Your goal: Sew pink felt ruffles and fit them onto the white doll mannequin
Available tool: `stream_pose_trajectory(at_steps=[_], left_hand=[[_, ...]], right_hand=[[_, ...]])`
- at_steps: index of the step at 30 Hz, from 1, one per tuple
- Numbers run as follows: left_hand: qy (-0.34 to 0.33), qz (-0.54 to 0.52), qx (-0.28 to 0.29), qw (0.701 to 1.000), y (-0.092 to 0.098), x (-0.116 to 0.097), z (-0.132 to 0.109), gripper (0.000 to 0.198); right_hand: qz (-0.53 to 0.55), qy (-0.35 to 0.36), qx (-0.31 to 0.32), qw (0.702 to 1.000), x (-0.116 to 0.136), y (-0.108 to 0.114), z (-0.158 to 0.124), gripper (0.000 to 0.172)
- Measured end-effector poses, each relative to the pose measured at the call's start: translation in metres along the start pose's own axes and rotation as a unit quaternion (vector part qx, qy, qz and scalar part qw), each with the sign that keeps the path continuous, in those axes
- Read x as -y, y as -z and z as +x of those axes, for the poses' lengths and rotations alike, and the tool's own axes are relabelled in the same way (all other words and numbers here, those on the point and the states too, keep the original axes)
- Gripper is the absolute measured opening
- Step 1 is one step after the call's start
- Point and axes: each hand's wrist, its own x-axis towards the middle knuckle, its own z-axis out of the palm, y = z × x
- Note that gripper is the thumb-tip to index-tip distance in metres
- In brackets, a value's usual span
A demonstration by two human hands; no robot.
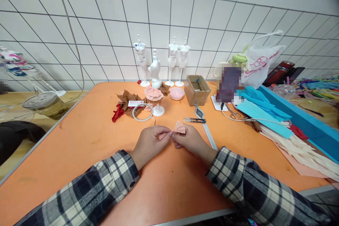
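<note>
My left hand (149,143) and my right hand (189,139) meet over the middle of the orange table (87,137). Both pinch a small pleated piece of pink paper (178,128), fanned out at its upper right end. The left fingers grip its narrow gathered end and the right fingers hold it just beside the fan. Both sleeves are plaid. Thread snips (194,120) lie just beyond my right hand, next to a long ruler (208,132).
Several small white mannequins (155,70) stand by the grid wall, one wearing a pink paper skirt (153,94). Brown and red paper scraps (124,104), a tape ring (142,112), a pink bowl (176,93), a cardboard box (197,90), scissors (233,113), blue and cream paper sheets (265,113) lie around.
</note>
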Motion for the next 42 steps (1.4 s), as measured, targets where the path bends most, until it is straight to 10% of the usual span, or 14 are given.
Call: stream_pose_trajectory(at_steps=[8,11,15,26,37,42], left_hand=[[0.117,-0.191,0.012,0.975,0.004,0.0,0.009,0.019],[0.116,-0.159,0.036,0.98,0.004,0.0,0.007,0.018],[0.079,-0.077,0.074,0.991,0.001,-0.003,0.002,0.018],[-0.138,0.147,0.088,0.976,0.007,0.002,-0.002,0.018],[-0.365,0.297,0.056,0.881,0.01,0.001,0.0,0.018],[-0.471,0.31,-0.004,0.826,0.018,-0.007,0.0,0.008]], right_hand=[[-0.096,0.133,-0.059,0.985,0.006,0.012,-0.002,0.023],[-0.248,0.322,-0.177,0.896,0.017,0.023,-0.007,0.028],[-0.429,0.401,-0.04,0.808,0.024,0.031,-0.012,0.021],[-0.365,0.227,0.024,0.903,0.015,0.028,-0.003,0.005],[-0.344,0.139,0.034,0.928,0.01,0.026,-0.001,0.018],[-0.122,0.023,0.166,0.978,0.01,0.031,0.002,0.027]])
